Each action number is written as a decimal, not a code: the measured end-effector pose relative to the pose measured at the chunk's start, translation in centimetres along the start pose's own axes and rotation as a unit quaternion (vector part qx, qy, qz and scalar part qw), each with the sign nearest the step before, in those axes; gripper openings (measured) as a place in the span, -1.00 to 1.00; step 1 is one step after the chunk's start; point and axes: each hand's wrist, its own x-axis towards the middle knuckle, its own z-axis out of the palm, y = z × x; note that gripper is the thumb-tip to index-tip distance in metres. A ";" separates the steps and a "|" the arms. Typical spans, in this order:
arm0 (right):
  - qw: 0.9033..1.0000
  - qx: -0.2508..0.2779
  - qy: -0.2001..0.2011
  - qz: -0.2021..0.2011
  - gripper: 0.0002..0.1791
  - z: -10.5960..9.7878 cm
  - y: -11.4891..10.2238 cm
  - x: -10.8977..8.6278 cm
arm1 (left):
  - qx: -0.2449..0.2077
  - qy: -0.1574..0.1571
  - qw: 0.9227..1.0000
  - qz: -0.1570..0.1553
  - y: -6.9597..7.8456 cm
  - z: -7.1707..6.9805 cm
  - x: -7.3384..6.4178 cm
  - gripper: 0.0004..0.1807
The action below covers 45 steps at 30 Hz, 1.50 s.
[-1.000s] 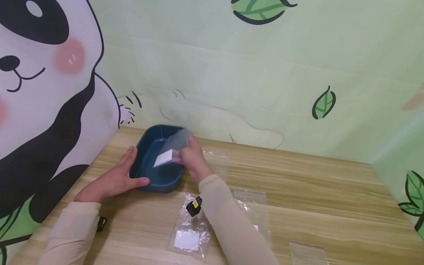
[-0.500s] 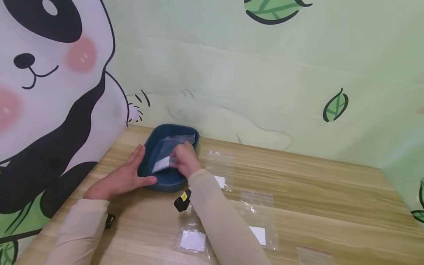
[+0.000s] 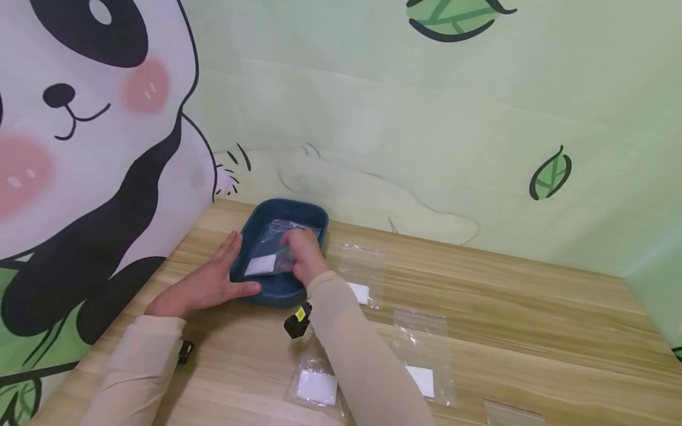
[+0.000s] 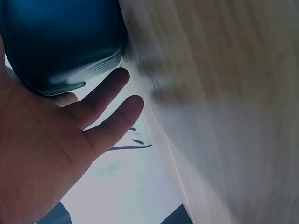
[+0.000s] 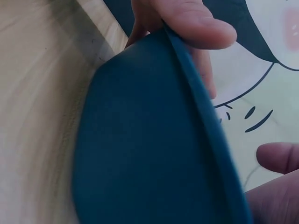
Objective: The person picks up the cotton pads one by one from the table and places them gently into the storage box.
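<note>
A dark blue plastic box (image 3: 277,296) stands on the wooden table. My left hand (image 3: 210,284) rests against its left side, fingers spread and fairly straight, thumb over the near rim. In the left wrist view, two fingers (image 4: 112,126) extend past the box wall. Inside the box lies a clear zip-lock bag (image 3: 261,264) with a white rectangular piece in it. My right hand (image 3: 306,251) is inside the box, right over the bag's right part, its fingers loosely bent. In the right wrist view, the box wall hides the bag, and one finger (image 5: 278,157) points out above the rim.
Several more clear zip-lock bags lie on the table to the right: one (image 3: 362,269) beside the box, another (image 3: 423,349) farther right, and one (image 3: 314,384) near my right forearm. A bag top (image 3: 514,411) shows at the lower edge. A printed panda wall (image 3: 341,118) stands behind.
My right hand has lowered the bag into the box, where it now lies flatter, and the fingers have shifted off their pinch. My left hand stays at the box. The head view has turned left.
</note>
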 end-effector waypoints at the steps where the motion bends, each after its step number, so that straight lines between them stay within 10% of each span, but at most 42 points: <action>1: 1.000 -0.004 0.005 -0.008 -0.13 0.0 -0.2 0.0 | 0.002 -0.001 1.000 -0.001 0.0 0.0 0.0 0.32; 13: 0.992 -0.113 0.030 -0.053 0.09 -0.8 -0.6 0.3 | -0.003 0.003 1.000 0.010 -0.1 0.7 0.0 0.32; 21: 0.970 -0.191 0.053 -0.142 -0.05 -2.1 -0.8 0.6 | -0.022 -0.001 1.000 0.017 0.0 2.0 0.4 0.32; 35: 0.967 -0.192 -0.033 -0.163 -0.49 -4.5 -6.4 -2.6 | -0.010 -0.001 1.000 0.013 0.0 0.9 0.2 0.33; 45: 0.945 -0.251 -0.092 -0.188 -0.56 -10.2 -8.7 -6.7 | -0.001 0.004 1.000 0.012 -0.3 0.2 0.2 0.36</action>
